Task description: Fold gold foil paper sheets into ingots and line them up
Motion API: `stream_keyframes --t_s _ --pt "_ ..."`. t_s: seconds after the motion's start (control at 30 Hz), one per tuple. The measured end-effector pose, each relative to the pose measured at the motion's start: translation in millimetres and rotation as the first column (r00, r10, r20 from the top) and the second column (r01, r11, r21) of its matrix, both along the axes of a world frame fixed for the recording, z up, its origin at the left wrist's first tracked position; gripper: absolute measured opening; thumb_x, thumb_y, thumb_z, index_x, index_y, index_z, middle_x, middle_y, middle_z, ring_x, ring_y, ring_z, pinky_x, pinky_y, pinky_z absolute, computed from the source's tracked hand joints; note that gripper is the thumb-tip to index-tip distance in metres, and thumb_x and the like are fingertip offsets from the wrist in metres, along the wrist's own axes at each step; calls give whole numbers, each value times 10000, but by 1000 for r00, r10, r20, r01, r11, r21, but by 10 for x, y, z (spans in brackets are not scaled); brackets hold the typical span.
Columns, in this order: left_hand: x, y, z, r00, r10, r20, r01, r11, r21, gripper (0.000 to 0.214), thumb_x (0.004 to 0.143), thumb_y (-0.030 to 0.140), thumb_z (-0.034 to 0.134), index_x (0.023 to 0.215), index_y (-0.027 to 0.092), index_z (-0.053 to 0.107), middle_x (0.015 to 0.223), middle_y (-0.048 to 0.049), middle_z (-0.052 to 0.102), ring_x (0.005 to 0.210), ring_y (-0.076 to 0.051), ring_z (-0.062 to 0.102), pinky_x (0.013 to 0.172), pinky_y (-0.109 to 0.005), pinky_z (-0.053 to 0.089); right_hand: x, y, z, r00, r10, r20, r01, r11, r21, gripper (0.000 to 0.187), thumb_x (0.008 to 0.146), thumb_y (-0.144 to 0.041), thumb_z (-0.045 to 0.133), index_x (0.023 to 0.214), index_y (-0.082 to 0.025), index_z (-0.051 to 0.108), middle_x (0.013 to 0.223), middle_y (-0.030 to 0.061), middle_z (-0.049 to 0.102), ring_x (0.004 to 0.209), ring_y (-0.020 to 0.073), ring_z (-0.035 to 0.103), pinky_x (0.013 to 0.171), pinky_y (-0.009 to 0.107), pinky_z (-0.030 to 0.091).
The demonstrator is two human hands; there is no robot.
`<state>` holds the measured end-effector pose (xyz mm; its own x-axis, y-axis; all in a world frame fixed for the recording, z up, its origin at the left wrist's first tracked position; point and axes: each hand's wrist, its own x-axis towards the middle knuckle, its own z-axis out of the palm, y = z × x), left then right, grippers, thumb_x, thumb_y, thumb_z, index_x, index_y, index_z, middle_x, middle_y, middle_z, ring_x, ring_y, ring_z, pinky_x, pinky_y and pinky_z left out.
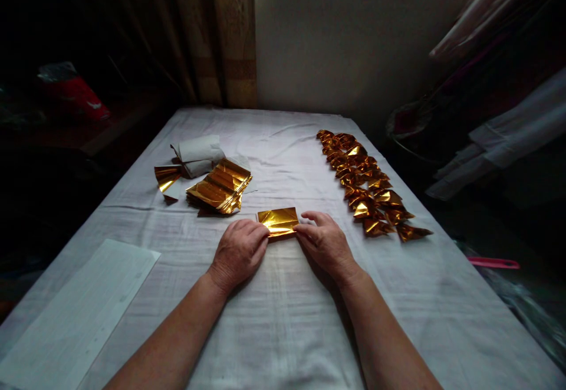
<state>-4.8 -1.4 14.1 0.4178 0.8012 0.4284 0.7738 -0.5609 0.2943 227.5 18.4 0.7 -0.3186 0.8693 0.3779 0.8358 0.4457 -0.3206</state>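
Note:
A sheet of gold foil paper [278,220] lies on the white cloth between my two hands. My left hand [242,249] pinches its near left corner, thumb and fingers pressed together. At the near right corner, my right hand [326,241] grips the same sheet between thumb and fingers. Creases cross the sheet's shiny face. Beyond my left hand rests a stack of gold foil sheets [219,186]. To the right, folded gold foil pieces [360,180] stand in rows running away from me.
A white cloth covers the table [283,319]. A pale flat sheet [84,313] lies at the left. Behind the stack are a crumpled white wrapper [201,151] and a curled gold scrap [167,177]. Hanging clothes [508,136] and a pink handle [493,262] are past the right edge.

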Motion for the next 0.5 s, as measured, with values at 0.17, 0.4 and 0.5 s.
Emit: stream_keyframes --t_s 0.17,0.4,0.5 --pt "48 -5 2 999 37 -10 -38 998 -48 178 949 323 549 950 239 707 927 -41 700 899 -213 595 865 -388 447 -40 -29 10 996 61 -62 -63 998 -32 126 896 -258 634 919 -267 757 1107 68 694 1020 223 617 884 373 503" --pt "32 38 -69 993 119 9 -118 992 -51 218 973 321 511 904 231 697 871 -35 706 854 -215 588 816 -377 430 -30 14 -22 990 -29 -139 20 998 -61 178 931 -307 573 897 -248 737 1041 58 715 993 224 628 876 376 461" --pt "30 64 -75 988 153 19 -152 988 -40 205 972 317 514 934 225 693 872 -35 713 842 -217 595 793 -371 430 -49 26 -40 983 -78 -164 68 995 -67 189 928 -313 565 849 -240 721 1029 58 715 988 227 623 885 382 450"
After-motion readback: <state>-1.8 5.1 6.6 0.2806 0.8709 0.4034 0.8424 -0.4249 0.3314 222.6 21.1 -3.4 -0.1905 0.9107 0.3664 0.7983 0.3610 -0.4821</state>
